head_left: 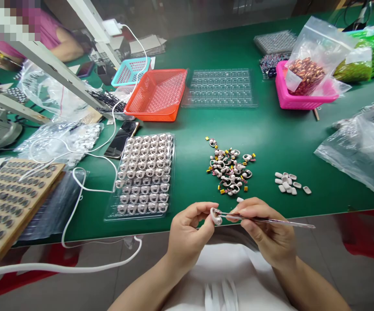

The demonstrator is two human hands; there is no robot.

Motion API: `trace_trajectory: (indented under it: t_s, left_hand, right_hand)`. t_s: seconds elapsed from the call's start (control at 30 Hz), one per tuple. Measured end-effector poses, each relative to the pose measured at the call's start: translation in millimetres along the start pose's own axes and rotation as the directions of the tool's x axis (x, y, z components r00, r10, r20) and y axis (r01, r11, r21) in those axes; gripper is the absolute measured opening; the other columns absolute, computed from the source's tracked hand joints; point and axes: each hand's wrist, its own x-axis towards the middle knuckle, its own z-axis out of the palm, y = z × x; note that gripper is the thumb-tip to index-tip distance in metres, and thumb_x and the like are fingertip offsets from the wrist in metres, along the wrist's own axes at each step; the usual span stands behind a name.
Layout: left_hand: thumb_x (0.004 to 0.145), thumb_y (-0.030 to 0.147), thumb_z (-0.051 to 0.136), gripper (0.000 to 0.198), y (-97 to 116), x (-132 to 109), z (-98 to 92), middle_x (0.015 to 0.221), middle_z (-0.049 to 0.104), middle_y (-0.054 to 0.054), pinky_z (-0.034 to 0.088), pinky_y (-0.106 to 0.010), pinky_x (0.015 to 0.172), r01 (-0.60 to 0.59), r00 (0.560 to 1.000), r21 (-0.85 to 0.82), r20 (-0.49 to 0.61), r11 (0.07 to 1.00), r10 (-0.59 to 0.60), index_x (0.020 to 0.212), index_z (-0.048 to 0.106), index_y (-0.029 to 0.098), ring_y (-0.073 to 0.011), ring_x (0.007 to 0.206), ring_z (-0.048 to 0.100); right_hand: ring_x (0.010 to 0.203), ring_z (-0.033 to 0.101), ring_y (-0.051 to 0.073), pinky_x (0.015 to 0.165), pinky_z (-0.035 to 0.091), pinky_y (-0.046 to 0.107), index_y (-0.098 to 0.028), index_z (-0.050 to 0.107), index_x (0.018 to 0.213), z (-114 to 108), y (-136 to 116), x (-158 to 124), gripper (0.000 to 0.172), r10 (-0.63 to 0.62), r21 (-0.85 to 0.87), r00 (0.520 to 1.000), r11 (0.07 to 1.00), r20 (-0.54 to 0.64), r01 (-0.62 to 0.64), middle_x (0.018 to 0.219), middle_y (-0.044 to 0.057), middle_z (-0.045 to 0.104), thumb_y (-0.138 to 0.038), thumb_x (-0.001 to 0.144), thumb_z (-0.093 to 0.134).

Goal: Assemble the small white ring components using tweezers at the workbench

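Between the thumb and fingers of my left hand (191, 231) is a small white curved earpiece-like part (217, 217), held over the table's front edge. My right hand (267, 231) grips metal tweezers (277, 221), whose tips reach to the inside of that part. Beyond my hands lies a loose pile of similar white curved parts (228, 168) with yellow and dark bits attached. To its right are several small white oblong caps (287, 183), and one more white cap (240, 200) lies just above my right fingers. A clear tray of white parts (143, 175) stands to the left.
An orange basket (156, 97), a clear tray (221, 88) and a pink basket (306, 101) stand farther back. A phone (122, 139), white cable (92, 189) and wooden board with round pieces (15, 194) are left. Plastic bags (361, 147) lie right. Another person (60, 43) sits across.
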Motion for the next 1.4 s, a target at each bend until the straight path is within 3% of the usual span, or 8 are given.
trace_trajectory:
  t_s: [0.43,0.67,0.77,1.0,1.23,1.4]
  left_hand:
    - [0.078,0.024,0.076,0.013,-1,0,-1.1,0.081,0.077,-0.006,0.057,-0.026,0.072,-0.016,0.999,0.055,0.034,0.998,0.014,0.089,0.078,0.017,-0.0194,0.074,0.071]
    - [0.079,0.024,0.074,0.008,-1,1,-2.8,0.079,0.075,-0.006,0.055,-0.026,0.075,-0.047,0.997,0.108,0.064,0.993,0.041,0.085,0.076,0.017,-0.0197,0.076,0.070]
    - [0.079,0.025,0.075,0.010,0,0,-2.4,0.079,0.075,-0.006,0.055,-0.026,0.073,-0.042,0.997,0.085,0.067,0.996,0.036,0.086,0.076,0.017,-0.0193,0.074,0.070]
    - [0.080,0.027,0.076,0.012,-1,-3,2.8,0.083,0.076,-0.006,0.056,-0.024,0.074,-0.059,0.995,-0.016,0.080,0.998,0.060,0.087,0.076,0.017,-0.0189,0.077,0.071]
    - [0.082,0.020,0.074,0.009,-5,-3,6.3,0.087,0.078,-0.004,0.057,-0.021,0.074,-0.144,0.986,-0.080,0.070,0.986,0.149,0.091,0.079,0.020,-0.0165,0.079,0.073]
    - [0.084,0.013,0.073,0.020,-5,-3,3.1,0.091,0.080,0.000,0.057,-0.016,0.074,-0.236,0.969,-0.020,0.070,0.972,0.237,0.098,0.081,0.025,-0.0137,0.081,0.074]
  right_hand:
    - [0.088,0.067,0.022,0.068,0.064,0.036,-0.027,0.070,0.114,2,2,5,0.026,0.015,0.089,1.000,0.996,0.022,-0.017,0.094,0.008,0.070,-0.011,0.096,0.059]
    - [0.089,0.066,0.024,0.079,0.057,0.043,-0.024,0.070,0.106,1,1,5,0.017,0.042,0.120,0.997,0.992,-0.058,-0.035,0.093,0.008,0.067,-0.019,0.099,0.054]
    - [0.092,0.064,0.025,0.084,0.052,0.044,-0.023,0.069,0.102,-2,0,7,0.023,0.052,0.060,0.998,0.997,-0.045,-0.049,0.093,0.008,0.065,-0.022,0.102,0.047]
    - [0.078,0.056,0.017,0.065,0.046,0.028,-0.024,0.062,0.108,9,1,9,0.018,0.110,-0.207,0.988,0.974,0.105,-0.087,0.091,0.003,0.059,-0.014,0.094,0.058]
    - [0.069,0.048,0.014,0.059,0.040,0.025,-0.025,0.054,0.095,28,4,10,0.015,0.137,-0.175,0.990,0.976,0.042,-0.128,0.082,-0.002,0.050,-0.013,0.088,0.060]
    - [0.066,0.045,0.014,0.058,0.037,0.026,-0.024,0.054,0.089,31,6,13,0.011,0.161,-0.150,0.987,0.976,0.003,-0.159,0.077,-0.003,0.048,-0.014,0.089,0.056]
